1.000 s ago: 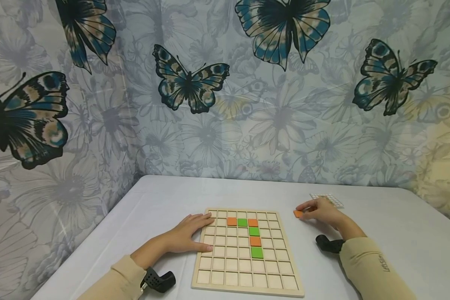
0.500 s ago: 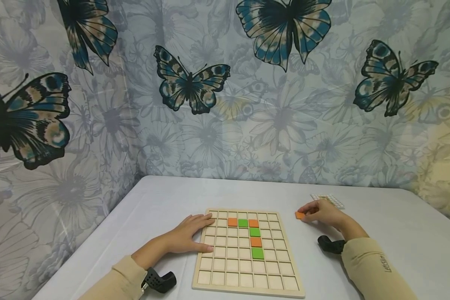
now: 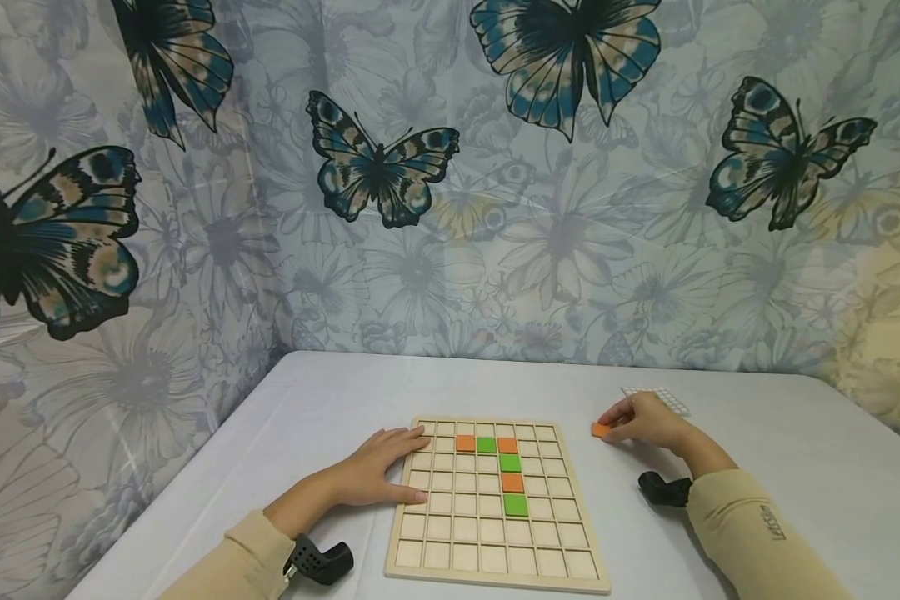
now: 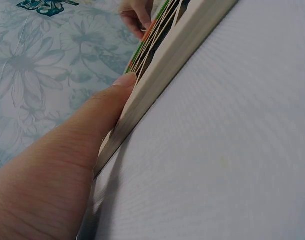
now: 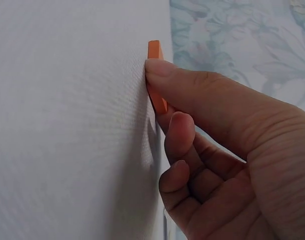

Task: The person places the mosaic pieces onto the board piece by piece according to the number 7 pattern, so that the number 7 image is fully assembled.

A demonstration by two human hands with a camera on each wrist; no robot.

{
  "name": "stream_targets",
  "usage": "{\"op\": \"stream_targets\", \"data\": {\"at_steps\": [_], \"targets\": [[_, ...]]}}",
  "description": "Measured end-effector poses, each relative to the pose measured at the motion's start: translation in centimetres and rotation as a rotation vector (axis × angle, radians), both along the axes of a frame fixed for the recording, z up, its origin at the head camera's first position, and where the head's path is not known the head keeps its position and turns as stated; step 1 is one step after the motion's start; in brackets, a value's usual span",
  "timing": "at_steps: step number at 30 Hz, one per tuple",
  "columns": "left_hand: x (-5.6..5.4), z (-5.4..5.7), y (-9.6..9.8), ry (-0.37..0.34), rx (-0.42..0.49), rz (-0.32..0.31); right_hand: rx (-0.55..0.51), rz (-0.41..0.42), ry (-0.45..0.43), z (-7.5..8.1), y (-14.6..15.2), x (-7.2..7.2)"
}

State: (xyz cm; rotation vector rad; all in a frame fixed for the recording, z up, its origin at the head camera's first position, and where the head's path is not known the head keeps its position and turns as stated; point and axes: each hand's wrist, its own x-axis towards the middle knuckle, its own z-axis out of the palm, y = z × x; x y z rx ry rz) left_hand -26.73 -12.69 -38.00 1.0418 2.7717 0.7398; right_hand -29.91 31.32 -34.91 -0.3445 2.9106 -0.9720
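Note:
A pale wooden grid board (image 3: 461, 531) lies on the white table. Square tiles, three orange (image 3: 512, 483) and three green (image 3: 516, 505), alternate in its cells in a line that turns a corner. My left hand (image 3: 367, 475) rests on the board's left edge, fingers spread and thumb on the rim; the left wrist view shows the thumb (image 4: 105, 107) touching that rim. To the right of the board, my right hand (image 3: 645, 423) pinches an orange tile (image 3: 598, 430) at the tabletop. In the right wrist view this tile (image 5: 154, 48) stands out beyond the thumb tip.
Behind the right hand lies a small white gridded sheet (image 3: 671, 402), partly hidden by it. Black wrist mounts (image 3: 326, 562) sit under both forearms. A curtain with butterflies (image 3: 378, 167) hangs behind the table (image 3: 345, 383) and along its left side.
Over the last second the right hand has shifted very slightly to the right, still pinching the orange tile. The left hand, board and placed tiles stay as they were.

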Motion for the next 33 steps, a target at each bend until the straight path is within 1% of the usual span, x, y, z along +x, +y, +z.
{"op": "stream_targets", "data": {"at_steps": [15,22,33], "targets": [[0.1,-0.1,-0.1,0.001,0.007,-0.005,0.016,0.021,0.045,0.2,-0.6,0.4],[0.0,-0.1,-0.1,0.007,0.006,-0.010,-0.024,0.044,0.030,1.1,-1.2,0.8],[0.1,0.1,0.0,-0.008,0.004,0.005,-0.010,0.084,0.028,2.5,-2.5,1.5]]}}
